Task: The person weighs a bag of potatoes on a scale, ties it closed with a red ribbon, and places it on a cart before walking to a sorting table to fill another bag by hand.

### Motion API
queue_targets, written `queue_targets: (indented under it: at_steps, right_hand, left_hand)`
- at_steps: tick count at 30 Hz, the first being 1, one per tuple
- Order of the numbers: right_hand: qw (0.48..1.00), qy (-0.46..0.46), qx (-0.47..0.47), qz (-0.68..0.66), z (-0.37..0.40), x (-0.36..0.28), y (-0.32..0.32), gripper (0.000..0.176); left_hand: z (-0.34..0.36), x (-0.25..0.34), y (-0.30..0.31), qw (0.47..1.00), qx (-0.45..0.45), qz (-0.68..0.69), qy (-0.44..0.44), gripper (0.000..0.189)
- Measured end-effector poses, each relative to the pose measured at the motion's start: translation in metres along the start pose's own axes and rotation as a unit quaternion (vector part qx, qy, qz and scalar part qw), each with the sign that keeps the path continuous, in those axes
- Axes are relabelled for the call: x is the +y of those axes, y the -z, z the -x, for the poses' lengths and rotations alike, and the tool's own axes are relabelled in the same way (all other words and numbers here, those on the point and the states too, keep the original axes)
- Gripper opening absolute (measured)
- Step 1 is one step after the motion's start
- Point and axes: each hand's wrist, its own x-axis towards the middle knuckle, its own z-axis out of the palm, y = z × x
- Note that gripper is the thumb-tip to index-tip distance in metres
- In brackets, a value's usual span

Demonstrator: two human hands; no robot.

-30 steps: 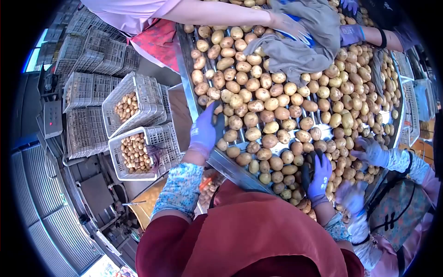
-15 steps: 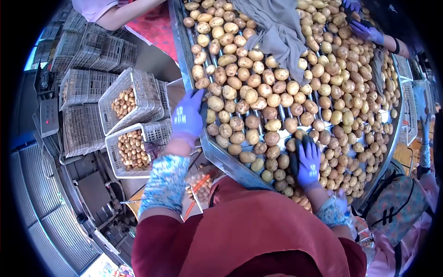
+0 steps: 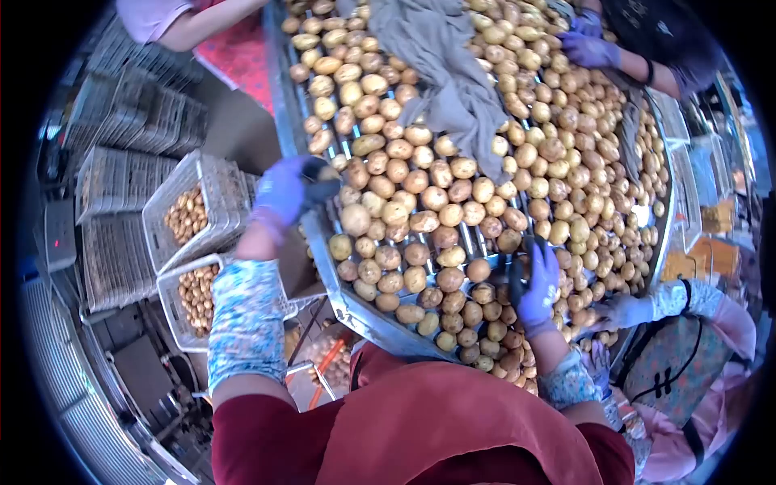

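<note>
Many potatoes (image 3: 450,280) lie over the rollers of a metal sorting table (image 3: 356,311). At the table's left edge, my left hand (image 3: 284,191), in a purple glove with dark fingertips, has its fingers closed round a potato (image 3: 326,174). My right hand (image 3: 535,284), gloved the same way, reaches down among the potatoes near the front middle. Its fingers point away from me and are partly hidden, so its grip is unclear. A grey cloth (image 3: 453,97) lies over the potatoes at the back.
White crates (image 3: 174,279) with potatoes stand at the left beside stacked crates (image 3: 121,259). A co-worker's gloved hands (image 3: 590,50) are at the back right, another's gloved hand (image 3: 626,311) at the right. An arm (image 3: 214,24) shows at the upper left.
My left hand has come off the table's edge and now holds a potato. My right hand has turned slightly among the potatoes. The co-worker at the right has reached in over the table.
</note>
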Motion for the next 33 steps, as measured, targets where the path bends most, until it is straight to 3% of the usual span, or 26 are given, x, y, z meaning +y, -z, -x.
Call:
queue_targets:
  at_steps: [1, 3, 4, 5, 7, 9, 10, 13, 15, 17, 19, 21, 22, 23, 24, 25, 27, 28, 29, 32, 33]
  right_hand:
    - [1.000, 0.007, 0.002, -0.003, -0.005, -0.007, -0.007, 0.040]
    - [0.984, -0.032, -0.171, 0.044, -0.018, -0.042, -0.008, 0.042]
    - [0.989, -0.034, -0.146, -0.007, 0.000, -0.047, -0.025, 0.043]
    - [0.991, -0.037, -0.117, -0.056, 0.027, -0.049, -0.039, 0.043]
    - [0.986, 0.046, -0.157, -0.018, 0.054, -0.055, -0.030, 0.042]
    - [0.970, 0.094, -0.222, -0.039, 0.062, -0.047, -0.009, 0.043]
    - [0.969, 0.112, -0.210, -0.069, 0.061, -0.039, -0.003, 0.044]
    - [0.975, 0.041, -0.117, -0.186, 0.022, -0.021, 0.016, 0.044]
    - [0.990, 0.084, 0.060, -0.095, -0.017, 0.003, 0.002, 0.044]
    - [0.996, 0.055, 0.062, -0.046, -0.073, 0.027, -0.003, 0.042]
    - [0.998, -0.026, 0.043, -0.027, -0.118, 0.032, -0.002, 0.043]
    - [0.993, -0.084, -0.047, 0.065, -0.127, 0.021, -0.017, 0.041]
    - [0.992, -0.012, 0.049, 0.114, -0.104, 0.031, -0.053, 0.039]
    - [0.996, -0.026, 0.050, 0.073, -0.095, 0.019, -0.052, 0.039]
    - [0.999, -0.018, -0.015, 0.034, -0.084, 0.007, -0.035, 0.040]
    - [0.997, -0.006, -0.080, -0.004, -0.070, -0.002, -0.020, 0.041]
    - [0.994, 0.012, -0.098, -0.049, -0.019, -0.009, -0.034, 0.042]
    - [0.994, 0.027, -0.093, -0.053, 0.000, -0.012, -0.026, 0.043]
    - [0.994, 0.042, -0.086, -0.057, 0.016, -0.011, -0.016, 0.043]
    - [0.987, 0.065, -0.095, -0.116, 0.023, 0.005, 0.003, 0.044]
    - [0.982, 0.073, -0.094, -0.144, 0.018, 0.012, 0.009, 0.044]
  left_hand:
    - [-0.005, 0.003, 0.003, 0.992, 0.053, 0.111, 0.011, 0.047]
    - [-0.027, 0.004, -0.007, 0.991, 0.119, 0.028, -0.047, 0.049]
    - [-0.047, -0.016, -0.025, 0.993, 0.097, 0.018, -0.069, 0.052]
    - [-0.059, -0.023, -0.037, 0.998, 0.019, -0.030, -0.054, 0.055]
    - [-0.091, -0.063, -0.073, 0.999, -0.018, 0.025, -0.032, 0.059]
    - [-0.082, -0.030, -0.055, 0.996, -0.091, 0.019, -0.012, 0.066]
    - [-0.082, -0.029, -0.054, 0.994, -0.100, 0.016, -0.027, 0.071]
    - [-0.059, -0.004, -0.047, 0.974, -0.213, 0.057, 0.057, 0.074]
    - [-0.048, -0.039, -0.074, 0.979, -0.172, 0.095, -0.051, 0.075]
    - [-0.031, -0.025, -0.072, 0.987, -0.143, -0.033, -0.059, 0.072]
    - [-0.015, -0.010, -0.074, 0.992, -0.071, -0.039, -0.096, 0.065]
    - [-0.006, 0.015, -0.066, 0.991, -0.094, 0.098, -0.001, 0.052]
    - [0.006, 0.037, -0.052, 0.929, -0.164, 0.306, 0.128, 0.040]
    - [0.015, 0.033, -0.059, 0.891, -0.126, 0.432, 0.059, 0.035]
    - [0.023, 0.030, -0.066, 0.827, -0.107, 0.551, -0.015, 0.029]
    - [0.026, 0.027, -0.078, 0.841, -0.085, 0.523, -0.107, 0.034]
    - [0.031, 0.022, -0.101, 0.839, -0.018, 0.465, -0.284, 0.044]
    - [0.036, 0.044, -0.104, 0.708, -0.129, 0.645, -0.257, 0.046]
    - [0.038, 0.067, -0.106, 0.535, -0.233, 0.783, -0.216, 0.049]
    - [0.040, 0.077, -0.103, 0.349, -0.374, 0.852, -0.112, 0.048]
    - [0.044, 0.080, -0.104, 0.446, -0.334, 0.821, -0.124, 0.047]
